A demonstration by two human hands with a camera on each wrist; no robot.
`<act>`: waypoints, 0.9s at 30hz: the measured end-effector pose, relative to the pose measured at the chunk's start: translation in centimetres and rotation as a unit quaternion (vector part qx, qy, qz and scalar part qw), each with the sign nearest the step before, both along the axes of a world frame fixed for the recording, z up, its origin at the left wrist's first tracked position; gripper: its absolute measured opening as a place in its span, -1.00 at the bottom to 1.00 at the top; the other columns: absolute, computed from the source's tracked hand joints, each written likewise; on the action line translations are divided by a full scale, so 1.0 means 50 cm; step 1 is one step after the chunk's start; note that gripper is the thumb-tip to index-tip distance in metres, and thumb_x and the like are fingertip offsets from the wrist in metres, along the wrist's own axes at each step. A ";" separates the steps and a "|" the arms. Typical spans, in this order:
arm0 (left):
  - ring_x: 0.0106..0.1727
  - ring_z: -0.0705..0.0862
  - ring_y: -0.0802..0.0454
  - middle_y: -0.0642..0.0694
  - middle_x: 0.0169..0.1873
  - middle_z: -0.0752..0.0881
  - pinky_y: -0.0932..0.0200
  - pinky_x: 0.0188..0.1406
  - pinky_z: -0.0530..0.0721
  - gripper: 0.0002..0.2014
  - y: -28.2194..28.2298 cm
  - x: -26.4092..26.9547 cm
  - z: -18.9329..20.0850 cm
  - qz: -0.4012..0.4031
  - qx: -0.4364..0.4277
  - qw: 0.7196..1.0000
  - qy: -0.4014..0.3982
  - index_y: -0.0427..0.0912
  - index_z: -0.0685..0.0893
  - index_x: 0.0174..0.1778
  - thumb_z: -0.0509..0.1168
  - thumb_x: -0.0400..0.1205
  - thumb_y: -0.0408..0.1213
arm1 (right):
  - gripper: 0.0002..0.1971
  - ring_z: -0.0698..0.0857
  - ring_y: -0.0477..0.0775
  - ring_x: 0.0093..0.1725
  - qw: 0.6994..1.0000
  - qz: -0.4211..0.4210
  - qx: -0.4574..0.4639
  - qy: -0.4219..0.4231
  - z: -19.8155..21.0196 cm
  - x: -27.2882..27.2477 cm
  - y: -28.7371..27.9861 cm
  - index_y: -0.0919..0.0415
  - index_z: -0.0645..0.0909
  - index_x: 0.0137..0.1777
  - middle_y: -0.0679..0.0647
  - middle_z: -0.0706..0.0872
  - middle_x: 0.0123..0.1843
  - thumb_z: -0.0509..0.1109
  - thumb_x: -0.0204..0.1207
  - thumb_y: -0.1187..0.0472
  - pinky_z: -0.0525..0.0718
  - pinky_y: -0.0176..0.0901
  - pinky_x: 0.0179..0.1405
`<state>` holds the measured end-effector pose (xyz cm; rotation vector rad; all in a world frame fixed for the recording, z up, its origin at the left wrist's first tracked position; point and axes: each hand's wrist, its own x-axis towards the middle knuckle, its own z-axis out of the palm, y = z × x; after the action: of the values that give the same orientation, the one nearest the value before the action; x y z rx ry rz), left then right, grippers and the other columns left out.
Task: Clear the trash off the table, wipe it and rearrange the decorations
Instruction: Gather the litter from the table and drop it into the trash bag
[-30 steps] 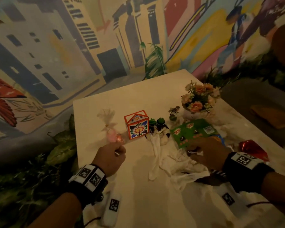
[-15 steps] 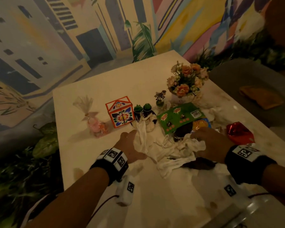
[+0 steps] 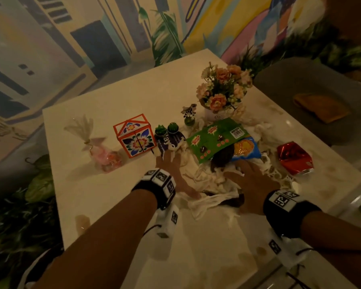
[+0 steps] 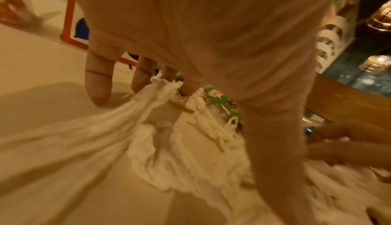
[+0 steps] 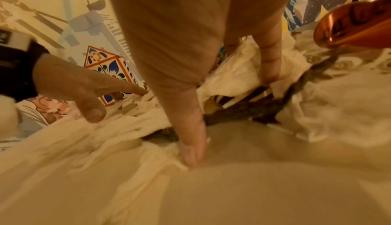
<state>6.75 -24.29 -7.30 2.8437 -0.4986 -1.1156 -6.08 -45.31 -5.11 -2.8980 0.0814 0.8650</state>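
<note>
Both hands flat, fingers spread, pressing the crumpled tissue pile (image 3: 208,182) mid-frame on the bench (image 3: 113,97): left hand (image 3: 173,167) and right hand (image 3: 252,180) each have an open grip, nothing clamped. Risk: raking the pile in could drag the mini cactus pots (image 3: 167,129) or floral box (image 3: 134,135) just beyond it, or leave the crushed red can (image 3: 294,157) behind.

- My head camera looks forward and down over the white table (image 3: 117,105), both forearms in frame.
- My 2 wrist cameras sit very close, each looking along its palm at the crumpled tissues (image 4: 169,145).
- All 3 views share the tissues and floral box (image 5: 110,68).
</note>
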 end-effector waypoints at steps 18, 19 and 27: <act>-0.28 0.44 -0.06 0.00 -0.21 0.36 0.13 -0.29 0.35 -0.74 0.024 -0.112 -0.055 0.025 -0.239 0.963 -0.119 -0.09 0.40 -0.35 0.30 0.43 -0.53 | -0.75 0.59 0.14 0.05 0.979 -0.145 0.117 -0.078 0.066 0.013 -0.018 0.19 0.55 0.11 0.04 0.55 -0.02 0.37 0.43 0.29 0.42 -0.21 -0.13; -0.29 0.45 -0.07 0.01 -0.28 0.37 0.12 -0.32 0.35 -0.69 0.028 -0.112 -0.052 0.028 -0.243 0.962 -0.124 -0.05 0.36 -0.42 0.29 0.41 -0.53 | -0.75 0.60 0.12 0.05 0.979 -0.151 0.112 -0.079 0.078 0.016 -0.022 0.11 0.53 0.10 -0.01 0.52 -0.05 0.38 0.42 0.28 0.43 -0.20 -0.12; -0.41 0.49 -0.11 -0.14 -0.52 0.51 -0.04 -0.42 0.58 -0.72 0.105 -0.059 -0.009 0.241 -0.274 0.918 -0.156 -0.16 0.41 -0.49 0.41 0.35 -0.43 | -0.20 0.59 0.20 0.29 0.975 -0.137 0.139 -0.107 0.159 0.029 -0.045 -0.23 0.23 0.53 0.10 0.45 0.52 0.31 0.42 0.50 0.65 0.02 0.16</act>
<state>3.80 -19.04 -7.75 2.4308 -0.0764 -0.3594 -4.61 -47.57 2.83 -2.6152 0.3048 0.4716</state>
